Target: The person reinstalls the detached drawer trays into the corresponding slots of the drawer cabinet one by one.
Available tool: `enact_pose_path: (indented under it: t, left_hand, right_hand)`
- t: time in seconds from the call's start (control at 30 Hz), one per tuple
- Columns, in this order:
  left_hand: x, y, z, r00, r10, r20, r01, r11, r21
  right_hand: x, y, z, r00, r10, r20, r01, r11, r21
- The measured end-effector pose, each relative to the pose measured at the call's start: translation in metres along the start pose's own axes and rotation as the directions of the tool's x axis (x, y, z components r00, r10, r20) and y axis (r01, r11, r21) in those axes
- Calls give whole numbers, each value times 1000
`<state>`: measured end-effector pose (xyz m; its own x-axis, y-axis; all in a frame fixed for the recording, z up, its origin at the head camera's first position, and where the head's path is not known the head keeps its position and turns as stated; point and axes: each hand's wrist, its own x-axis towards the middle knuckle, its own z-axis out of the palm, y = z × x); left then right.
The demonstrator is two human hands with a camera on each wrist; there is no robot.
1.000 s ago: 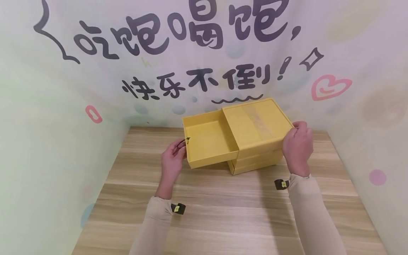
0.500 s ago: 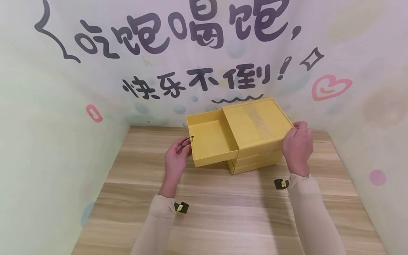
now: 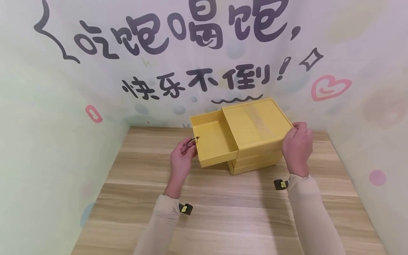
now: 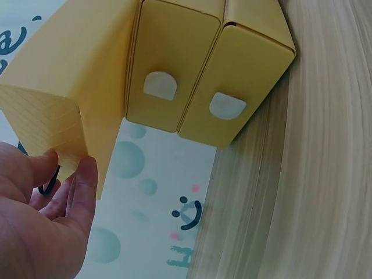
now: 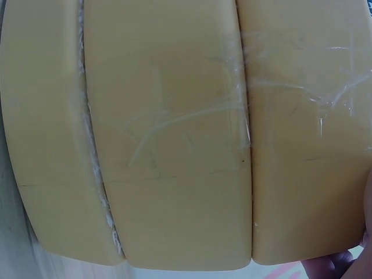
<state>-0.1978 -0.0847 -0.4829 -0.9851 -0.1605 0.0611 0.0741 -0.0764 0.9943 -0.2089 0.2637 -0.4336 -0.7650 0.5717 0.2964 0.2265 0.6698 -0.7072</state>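
A yellow desktop drawer box (image 3: 258, 120) has stacked drawers, and its top drawer (image 3: 214, 141) is pulled partway out to the left. On that drawer's front is a small black cord loop (image 4: 50, 181). My left hand (image 3: 182, 154) is at the drawer front, with its fingertips and thumb against the panel and the loop between its digits. In the left wrist view, the two lower drawer fronts are flush and carry pale rounded tabs (image 4: 160, 85). My right hand (image 3: 298, 148) grips the box's right end; its fingers are partly hidden there.
The box stands on a wood-grain table (image 3: 204, 212), close to a printed backdrop (image 3: 178, 109) with dark lettering. Side walls (image 3: 47, 141) flank the table. Clear tape (image 5: 319, 87) crosses the box's end. Each wrist wears a black strap device (image 3: 186, 209).
The top drawer has slid a little to the right, into the box, with my left hand moving along at its front. My right hand and the box have stayed in place.
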Motion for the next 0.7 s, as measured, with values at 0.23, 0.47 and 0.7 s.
enact_pose_path:
  t: [0.23,0.47,0.7]
  left_hand:
    - [1,0,6,1000,-21,19,22,1000,-18]
    - [3,-1,9,1000,-13,14,13,1000,9]
    - [3,-3,10,1000,-10,3,9,999,44]
  right_hand:
    - [0,0,1,1000,-4,-14,4,1000,1]
    - [0,-1,1,1000,-1,-14,1,1000,2]
    - [0,0,2,1000,3,-18,-3,1000,8]
